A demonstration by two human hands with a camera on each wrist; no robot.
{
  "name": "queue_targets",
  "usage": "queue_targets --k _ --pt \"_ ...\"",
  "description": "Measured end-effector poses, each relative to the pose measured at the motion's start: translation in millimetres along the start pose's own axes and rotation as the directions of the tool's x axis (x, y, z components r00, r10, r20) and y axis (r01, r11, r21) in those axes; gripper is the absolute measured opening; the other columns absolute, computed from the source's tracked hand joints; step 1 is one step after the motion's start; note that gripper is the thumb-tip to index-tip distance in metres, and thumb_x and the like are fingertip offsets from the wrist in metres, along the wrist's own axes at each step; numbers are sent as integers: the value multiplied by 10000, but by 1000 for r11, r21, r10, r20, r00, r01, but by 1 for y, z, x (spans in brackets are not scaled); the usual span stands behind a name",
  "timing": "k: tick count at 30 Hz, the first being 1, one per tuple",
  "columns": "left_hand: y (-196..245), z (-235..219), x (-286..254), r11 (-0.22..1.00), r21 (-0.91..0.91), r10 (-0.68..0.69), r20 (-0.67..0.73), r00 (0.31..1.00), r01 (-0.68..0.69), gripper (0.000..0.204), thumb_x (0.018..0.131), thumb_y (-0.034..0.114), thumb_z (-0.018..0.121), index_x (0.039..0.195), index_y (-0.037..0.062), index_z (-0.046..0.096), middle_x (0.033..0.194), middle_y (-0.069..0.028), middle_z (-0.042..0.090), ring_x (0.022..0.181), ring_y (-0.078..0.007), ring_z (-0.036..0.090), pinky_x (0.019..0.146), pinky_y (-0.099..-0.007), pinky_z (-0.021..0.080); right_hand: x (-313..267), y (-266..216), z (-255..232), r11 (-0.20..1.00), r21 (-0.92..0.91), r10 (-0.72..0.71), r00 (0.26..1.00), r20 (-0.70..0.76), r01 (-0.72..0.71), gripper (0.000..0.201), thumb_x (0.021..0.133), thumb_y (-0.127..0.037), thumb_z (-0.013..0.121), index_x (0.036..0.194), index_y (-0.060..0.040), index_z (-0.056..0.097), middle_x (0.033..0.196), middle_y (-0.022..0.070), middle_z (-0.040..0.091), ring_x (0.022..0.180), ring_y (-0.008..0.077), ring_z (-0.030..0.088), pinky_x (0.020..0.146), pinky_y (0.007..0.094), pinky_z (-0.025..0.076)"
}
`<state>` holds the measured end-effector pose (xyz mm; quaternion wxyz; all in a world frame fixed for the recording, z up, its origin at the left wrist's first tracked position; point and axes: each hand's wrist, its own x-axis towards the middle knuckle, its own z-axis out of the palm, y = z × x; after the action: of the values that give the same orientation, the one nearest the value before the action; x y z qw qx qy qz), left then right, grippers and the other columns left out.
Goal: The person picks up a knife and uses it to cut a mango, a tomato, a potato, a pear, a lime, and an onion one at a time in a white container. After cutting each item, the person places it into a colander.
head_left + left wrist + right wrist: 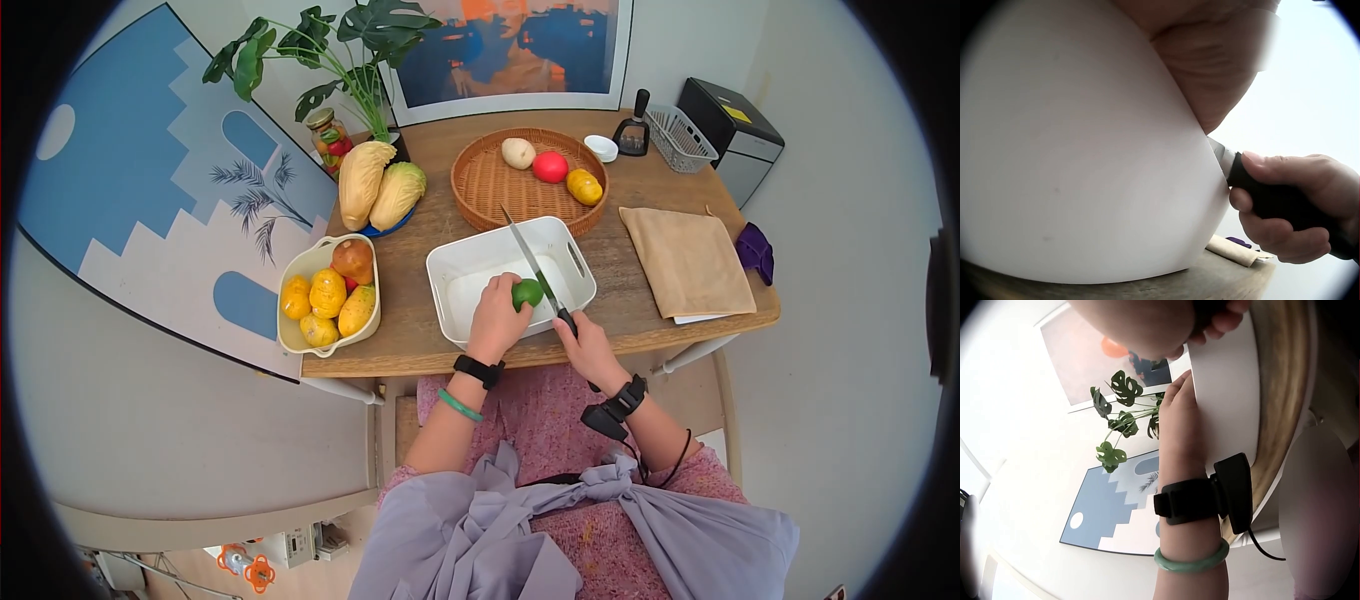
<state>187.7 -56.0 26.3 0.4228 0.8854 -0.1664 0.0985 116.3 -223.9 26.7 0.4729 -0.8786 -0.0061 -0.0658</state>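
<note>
Grips a green fruit in the left hand, over the near part of the white tub. Holds a knife in the right hand with fingers curled round the black handle, angling the blade across the tub, beside the fruit. Has a wicker tray just beyond the tub.

Two napa cabbages, one knife, one green fruit, one wicker tray, one white tub and two pictures are seen.

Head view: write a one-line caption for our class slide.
Left hand holds a green fruit over a white bin; right hand grips a knife.
</note>
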Motion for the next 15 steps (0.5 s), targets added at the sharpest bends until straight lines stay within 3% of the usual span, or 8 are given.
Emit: queue_targets --k 15 --pt "5 -2 -2 996 87 21 -15 1000 -20 308 796 125 626 1086 34 574 1064 -163 588 988 -358 567 835 -433 496 -1 -2 -1 1000 23 -2 1000 -3 2 376 969 -314 537 866 46 502 700 286 584 706 468 594 601 473 444"
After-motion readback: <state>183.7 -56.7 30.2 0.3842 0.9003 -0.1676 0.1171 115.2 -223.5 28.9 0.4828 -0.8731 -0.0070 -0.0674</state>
